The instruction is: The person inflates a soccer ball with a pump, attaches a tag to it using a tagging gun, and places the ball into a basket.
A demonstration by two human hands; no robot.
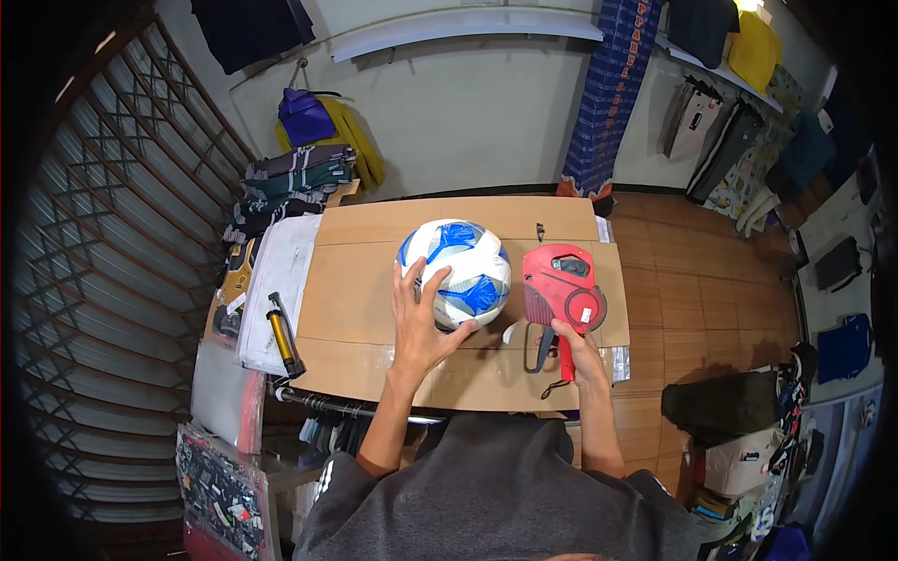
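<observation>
A white soccer ball (472,245) with blue and grey panels rests on the cardboard-covered table. My left hand (421,323) grips its near left side, fingers curved over the top and thumb low at the front. Just right of the ball, my right hand (584,355) is closed around the handle of a red price label gun (559,288). The gun has a dark trigger lever (538,348), a round label housing on its right and a wrist cord hanging below. Part of the handle is hidden by my fingers. Gun and ball are apart.
A yellow and black hand pump (282,338) lies on white plastic at the table's left edge. Near the far right edge is a small black item (541,231). Folded clothes (295,178) are stacked beyond the left corner. A clothes rail (355,407) runs below the near edge.
</observation>
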